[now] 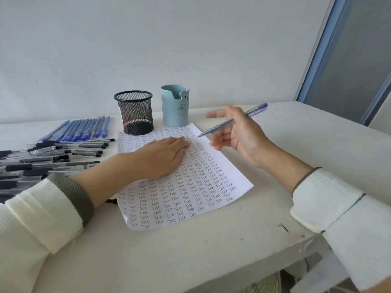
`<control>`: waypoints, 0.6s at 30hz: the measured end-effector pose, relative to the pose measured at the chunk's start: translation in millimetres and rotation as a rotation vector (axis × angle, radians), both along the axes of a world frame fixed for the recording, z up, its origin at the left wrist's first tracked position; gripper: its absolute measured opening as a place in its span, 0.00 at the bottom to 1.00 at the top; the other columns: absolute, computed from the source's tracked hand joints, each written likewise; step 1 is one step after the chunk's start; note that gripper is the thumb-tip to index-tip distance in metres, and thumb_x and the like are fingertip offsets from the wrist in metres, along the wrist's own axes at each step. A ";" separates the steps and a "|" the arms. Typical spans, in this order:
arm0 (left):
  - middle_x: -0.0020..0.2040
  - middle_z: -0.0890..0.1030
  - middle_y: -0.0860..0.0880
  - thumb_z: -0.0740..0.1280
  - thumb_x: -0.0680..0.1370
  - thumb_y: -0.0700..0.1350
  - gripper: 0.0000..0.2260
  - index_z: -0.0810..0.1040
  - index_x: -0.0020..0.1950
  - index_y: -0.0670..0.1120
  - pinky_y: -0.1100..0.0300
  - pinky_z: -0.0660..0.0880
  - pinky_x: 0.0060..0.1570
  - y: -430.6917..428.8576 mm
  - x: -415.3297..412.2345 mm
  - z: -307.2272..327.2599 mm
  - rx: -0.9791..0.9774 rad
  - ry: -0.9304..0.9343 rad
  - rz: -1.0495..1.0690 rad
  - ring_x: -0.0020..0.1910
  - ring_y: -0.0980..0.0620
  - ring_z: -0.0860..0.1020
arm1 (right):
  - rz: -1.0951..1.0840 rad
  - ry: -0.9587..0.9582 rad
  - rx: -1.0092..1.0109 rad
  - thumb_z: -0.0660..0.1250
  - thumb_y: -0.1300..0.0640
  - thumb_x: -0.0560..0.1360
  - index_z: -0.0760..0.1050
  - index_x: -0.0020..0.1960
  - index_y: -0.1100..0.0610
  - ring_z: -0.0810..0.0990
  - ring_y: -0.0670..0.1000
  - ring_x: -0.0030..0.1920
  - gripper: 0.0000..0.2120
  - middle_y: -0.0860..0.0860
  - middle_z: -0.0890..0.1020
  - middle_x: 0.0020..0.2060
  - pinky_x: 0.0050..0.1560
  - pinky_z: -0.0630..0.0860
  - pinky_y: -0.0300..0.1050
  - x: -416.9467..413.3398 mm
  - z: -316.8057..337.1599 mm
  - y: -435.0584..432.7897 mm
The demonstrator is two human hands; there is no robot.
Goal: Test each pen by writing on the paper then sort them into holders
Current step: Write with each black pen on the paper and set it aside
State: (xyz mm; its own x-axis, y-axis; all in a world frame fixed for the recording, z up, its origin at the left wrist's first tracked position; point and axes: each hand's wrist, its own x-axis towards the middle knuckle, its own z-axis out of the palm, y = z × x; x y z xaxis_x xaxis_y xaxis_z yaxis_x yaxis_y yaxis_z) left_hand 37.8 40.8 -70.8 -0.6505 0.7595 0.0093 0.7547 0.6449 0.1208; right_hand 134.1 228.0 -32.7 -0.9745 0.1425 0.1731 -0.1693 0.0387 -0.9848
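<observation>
1. A black mesh holder [134, 115] and a light blue holder [174, 106] stand behind the paper [190, 193]; blue pens [80, 129] and black pens [42, 159] lie to its left.
2. The left hand [163, 157] lies flat on the paper, fingers straight.
3. The right hand [239, 132] pinches a blue pen [255, 111] over the paper's right edge.

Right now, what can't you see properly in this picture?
Head view only:
Black pens: pile cut off by the left edge, so no count.
Paper: some writing hidden under the left hand.
Blue holder: its wall hides the inside; its label is too small to read.
Right hand: fingers blurred round the blue pen.
</observation>
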 end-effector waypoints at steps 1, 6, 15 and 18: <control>0.80 0.56 0.52 0.46 0.85 0.54 0.22 0.55 0.79 0.54 0.50 0.52 0.77 0.9 0.7 0.0 0.001 -0.001 0.009 0.78 0.50 0.57 | 0.012 -0.020 0.032 0.49 0.53 0.84 0.75 0.61 0.60 0.82 0.54 0.36 0.19 0.59 0.84 0.35 0.38 0.79 0.44 6.7 -4.0 -0.5; 0.81 0.52 0.50 0.46 0.83 0.58 0.26 0.51 0.80 0.52 0.46 0.50 0.77 4.1 8.5 2.4 -0.055 -0.016 0.041 0.79 0.49 0.53 | -0.015 -0.097 0.192 0.60 0.63 0.80 0.81 0.53 0.62 0.82 0.49 0.38 0.11 0.56 0.85 0.42 0.38 0.80 0.42 43.2 -20.4 -7.0; 0.81 0.47 0.53 0.43 0.78 0.69 0.35 0.47 0.81 0.52 0.47 0.43 0.77 5.3 18.9 -2.0 -0.062 -0.009 0.085 0.79 0.50 0.47 | -0.215 -0.088 0.452 0.69 0.63 0.73 0.64 0.27 0.56 0.69 0.46 0.21 0.20 0.49 0.72 0.20 0.25 0.65 0.35 73.1 -33.9 -10.6; 0.81 0.47 0.53 0.43 0.77 0.69 0.35 0.48 0.81 0.53 0.47 0.43 0.77 4.9 19.4 -2.4 -0.063 -0.007 0.087 0.79 0.50 0.47 | -0.224 -0.073 0.490 0.68 0.65 0.71 0.61 0.26 0.55 0.69 0.47 0.21 0.20 0.54 0.68 0.23 0.25 0.66 0.34 72.7 -34.7 -13.6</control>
